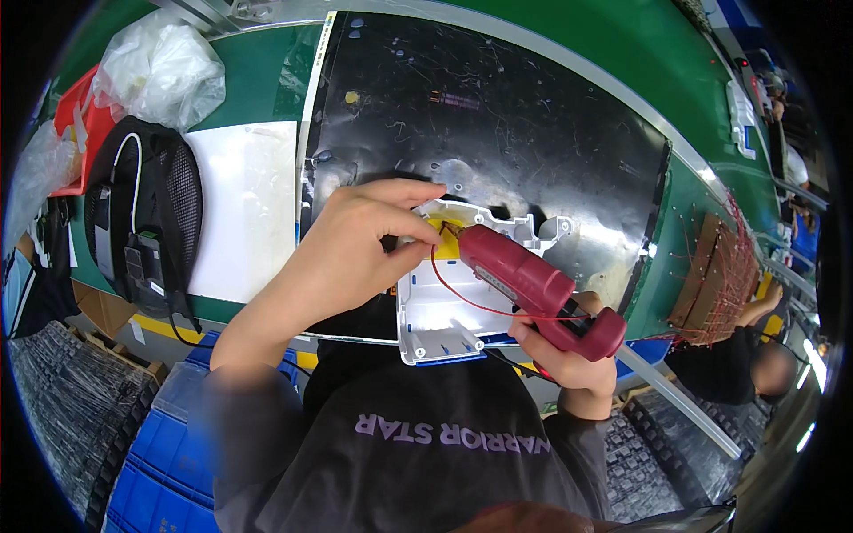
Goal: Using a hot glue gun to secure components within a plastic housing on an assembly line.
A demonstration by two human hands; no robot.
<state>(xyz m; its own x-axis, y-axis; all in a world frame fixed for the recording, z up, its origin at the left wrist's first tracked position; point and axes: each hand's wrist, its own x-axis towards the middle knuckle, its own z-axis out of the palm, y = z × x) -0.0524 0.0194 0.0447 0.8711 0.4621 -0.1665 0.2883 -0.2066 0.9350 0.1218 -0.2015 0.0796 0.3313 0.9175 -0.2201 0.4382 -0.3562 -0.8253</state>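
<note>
A white plastic housing (426,306) lies hollow side up at the near edge of the bench mat, with a yellow piece (449,247) inside its far left part. My left hand (351,240) reaches over the housing's left side, thumb and forefinger pinched on a thin red wire (451,290) beside the yellow piece. From there the wire loops down and right across the housing to the glue gun. My right hand (569,362) is wrapped around the handle of a red hot glue gun (511,265). The gun's nozzle (453,228) points at the yellow piece, close to my left fingertips.
Under the housing is a scuffed black mat (533,115). A white sheet (244,204), a black mesh backpack (173,195) and a clear plastic bag (164,71) lie left. Red wires on cardboard (706,275) sit right, near another person (724,364). Blue crates (160,462) stand below left.
</note>
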